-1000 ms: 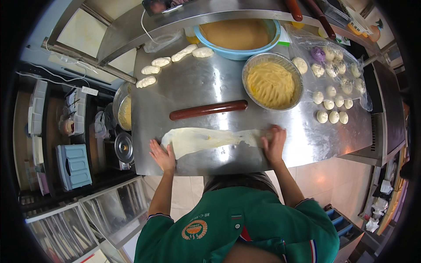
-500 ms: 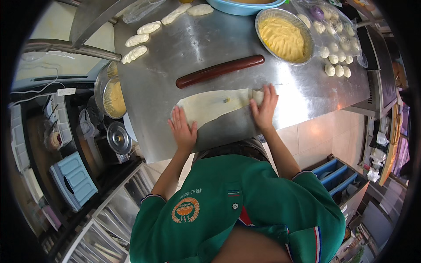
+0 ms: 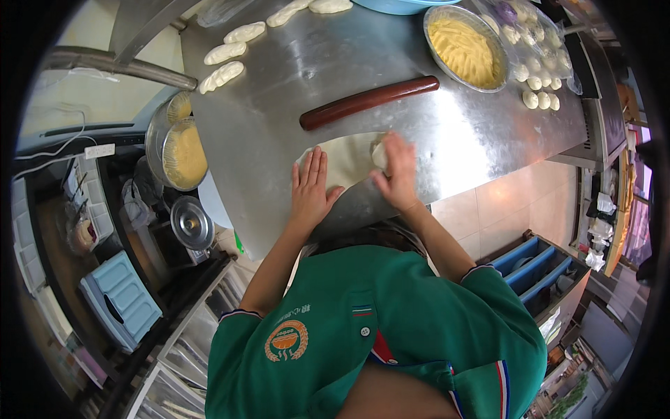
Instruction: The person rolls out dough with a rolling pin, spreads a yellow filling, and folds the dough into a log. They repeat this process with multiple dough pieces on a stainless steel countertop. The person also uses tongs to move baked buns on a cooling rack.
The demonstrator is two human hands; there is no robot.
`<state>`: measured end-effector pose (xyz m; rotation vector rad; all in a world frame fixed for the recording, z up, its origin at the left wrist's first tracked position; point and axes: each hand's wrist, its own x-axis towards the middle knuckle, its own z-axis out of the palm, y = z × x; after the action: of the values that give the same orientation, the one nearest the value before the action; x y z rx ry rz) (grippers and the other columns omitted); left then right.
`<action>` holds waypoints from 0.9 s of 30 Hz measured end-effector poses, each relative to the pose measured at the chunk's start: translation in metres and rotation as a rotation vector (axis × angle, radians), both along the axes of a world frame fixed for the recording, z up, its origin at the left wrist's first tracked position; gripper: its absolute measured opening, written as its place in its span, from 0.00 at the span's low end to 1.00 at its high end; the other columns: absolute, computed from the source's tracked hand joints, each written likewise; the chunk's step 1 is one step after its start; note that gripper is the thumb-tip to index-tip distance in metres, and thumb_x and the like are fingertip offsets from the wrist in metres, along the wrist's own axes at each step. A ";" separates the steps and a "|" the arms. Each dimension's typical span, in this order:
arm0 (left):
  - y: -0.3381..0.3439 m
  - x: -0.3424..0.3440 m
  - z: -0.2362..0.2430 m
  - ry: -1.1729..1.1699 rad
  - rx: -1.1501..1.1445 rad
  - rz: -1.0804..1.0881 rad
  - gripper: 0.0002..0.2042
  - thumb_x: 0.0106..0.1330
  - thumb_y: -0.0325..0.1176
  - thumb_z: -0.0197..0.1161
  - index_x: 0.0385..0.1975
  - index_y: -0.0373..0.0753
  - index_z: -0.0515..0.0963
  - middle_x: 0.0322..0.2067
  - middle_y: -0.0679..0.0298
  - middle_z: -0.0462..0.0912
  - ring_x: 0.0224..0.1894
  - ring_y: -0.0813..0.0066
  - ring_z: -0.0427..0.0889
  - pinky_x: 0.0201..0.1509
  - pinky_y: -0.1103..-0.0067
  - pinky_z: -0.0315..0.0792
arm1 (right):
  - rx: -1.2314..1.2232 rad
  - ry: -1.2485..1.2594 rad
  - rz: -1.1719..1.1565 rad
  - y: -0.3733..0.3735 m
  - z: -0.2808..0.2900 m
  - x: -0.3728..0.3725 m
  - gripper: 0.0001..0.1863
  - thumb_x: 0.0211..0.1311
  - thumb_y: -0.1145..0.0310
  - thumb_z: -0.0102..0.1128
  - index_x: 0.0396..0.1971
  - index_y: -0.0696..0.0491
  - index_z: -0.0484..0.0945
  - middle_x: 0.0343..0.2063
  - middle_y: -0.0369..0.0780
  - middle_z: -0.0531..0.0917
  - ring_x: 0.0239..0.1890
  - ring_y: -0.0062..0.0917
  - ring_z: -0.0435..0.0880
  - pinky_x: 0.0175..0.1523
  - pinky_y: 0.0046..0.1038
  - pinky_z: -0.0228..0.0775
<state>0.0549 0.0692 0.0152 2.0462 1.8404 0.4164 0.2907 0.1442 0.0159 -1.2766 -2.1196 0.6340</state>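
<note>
A thin, pale dough sheet [image 3: 347, 155] lies on the steel table, its right end rolled into a small thick roll [image 3: 379, 156]. My left hand [image 3: 312, 187] rests flat on the sheet's left part, fingers stretched out. Around the rolled end curves my right hand [image 3: 400, 174], thumb on the near side and fingers over the far side; motion blurs its fingertips. Just beyond the sheet lies a dark red-brown rolling pin [image 3: 370, 103], touched by neither hand.
Several long dough pieces [image 3: 225, 54] lie along the table's far left edge. At the far right stand a metal bowl of yellow filling [image 3: 466, 52] and several white dough balls [image 3: 542, 100]. A blue basin [image 3: 401, 5] sits at the back. More yellow filling [image 3: 185, 155] is left of the table.
The right end of the dough is rolled further left, so the flat sheet is shorter. My right hand has moved left with the roll, and my hands are closer together.
</note>
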 end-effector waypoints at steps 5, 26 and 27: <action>-0.009 -0.006 -0.002 0.005 0.016 0.027 0.46 0.63 0.51 0.65 0.75 0.33 0.51 0.76 0.51 0.49 0.78 0.53 0.48 0.78 0.51 0.41 | 0.010 -0.038 0.185 -0.003 0.004 -0.015 0.44 0.52 0.60 0.74 0.68 0.57 0.63 0.69 0.54 0.63 0.70 0.51 0.63 0.73 0.49 0.54; -0.030 -0.021 -0.013 0.042 -0.008 0.134 0.46 0.63 0.55 0.63 0.74 0.32 0.52 0.76 0.52 0.50 0.78 0.56 0.50 0.77 0.48 0.39 | 0.311 -0.039 0.638 0.028 0.007 -0.076 0.20 0.51 0.59 0.73 0.41 0.51 0.78 0.47 0.43 0.79 0.52 0.40 0.78 0.59 0.40 0.71; -0.033 -0.024 -0.014 0.018 0.021 0.162 0.46 0.63 0.55 0.63 0.74 0.33 0.53 0.76 0.53 0.50 0.78 0.56 0.50 0.77 0.48 0.40 | 0.292 -0.001 0.651 0.029 0.007 -0.084 0.18 0.52 0.59 0.72 0.40 0.51 0.78 0.44 0.42 0.80 0.50 0.39 0.79 0.57 0.37 0.72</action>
<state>0.0311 0.0365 0.0007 1.9273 2.0285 0.4634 0.2068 0.1732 0.0227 -0.4161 -2.5172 0.5436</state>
